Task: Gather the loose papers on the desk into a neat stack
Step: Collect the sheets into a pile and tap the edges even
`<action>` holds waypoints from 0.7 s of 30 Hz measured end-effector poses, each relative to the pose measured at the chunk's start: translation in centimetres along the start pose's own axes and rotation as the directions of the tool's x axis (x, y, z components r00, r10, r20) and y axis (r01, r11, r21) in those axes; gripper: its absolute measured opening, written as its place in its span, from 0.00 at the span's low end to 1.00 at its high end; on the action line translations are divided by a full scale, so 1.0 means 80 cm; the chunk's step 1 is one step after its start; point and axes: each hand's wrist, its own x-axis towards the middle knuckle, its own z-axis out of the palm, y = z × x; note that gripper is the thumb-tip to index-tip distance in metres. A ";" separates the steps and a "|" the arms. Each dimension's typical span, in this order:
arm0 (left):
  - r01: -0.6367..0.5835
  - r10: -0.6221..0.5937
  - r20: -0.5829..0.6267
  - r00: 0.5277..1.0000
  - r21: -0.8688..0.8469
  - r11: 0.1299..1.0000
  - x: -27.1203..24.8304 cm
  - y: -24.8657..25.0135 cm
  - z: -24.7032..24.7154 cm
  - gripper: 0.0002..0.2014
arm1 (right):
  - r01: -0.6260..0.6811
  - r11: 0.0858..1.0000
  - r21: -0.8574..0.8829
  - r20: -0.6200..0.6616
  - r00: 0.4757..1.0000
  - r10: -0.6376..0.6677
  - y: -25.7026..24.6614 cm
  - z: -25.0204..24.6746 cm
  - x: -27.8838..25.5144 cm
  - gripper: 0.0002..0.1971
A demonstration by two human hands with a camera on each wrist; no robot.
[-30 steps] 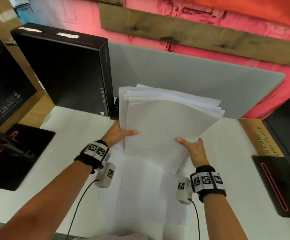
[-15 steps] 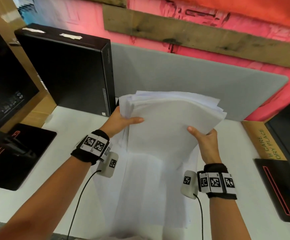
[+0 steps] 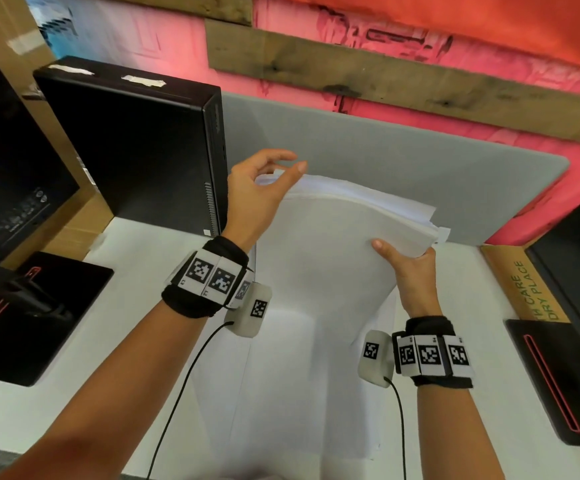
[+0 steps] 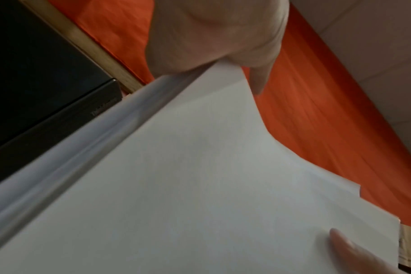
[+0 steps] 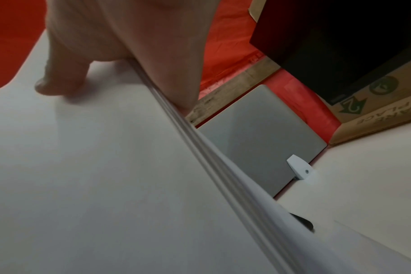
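The stack of papers [image 3: 333,244] stood on edge above the desk [image 3: 136,271] (more sheets [image 3: 302,393] lay flat beneath it). The right hand [image 3: 409,268] pinched its right edge; the left hand [image 3: 257,192], fingers loosely spread, touched its top-left corner beside the black computer [image 3: 136,147].

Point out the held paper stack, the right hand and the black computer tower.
paper stack [image 3: 326,244], head view, front sheet's middle.
right hand [image 3: 411,271], head view, back of hand.
computer tower [image 3: 136,150], head view, broad side panel.
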 end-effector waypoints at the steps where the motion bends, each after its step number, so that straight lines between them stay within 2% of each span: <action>1: 0.002 -0.002 0.002 1.000 0.018 1.000 0.000 0.000 0.003 0.04 | -0.001 1.000 0.000 -0.002 1.000 0.001 0.000 0.000 -0.001 0.16; 10: 0.028 -0.034 0.092 0.995 0.073 0.997 0.003 -0.002 -0.009 0.02 | -0.027 1.000 0.001 -0.001 1.000 0.027 0.003 -0.002 0.000 0.13; 18: 0.167 -0.149 0.180 0.972 -0.094 0.981 0.012 -0.021 -0.038 0.10 | -0.089 0.994 -0.068 0.053 0.994 0.093 0.022 -0.012 -0.002 0.13; 21: 0.162 -0.135 0.190 0.973 -0.140 0.977 0.005 -0.023 -0.042 0.09 | -0.110 0.992 -0.061 0.060 0.992 0.114 0.028 -0.015 -0.001 0.12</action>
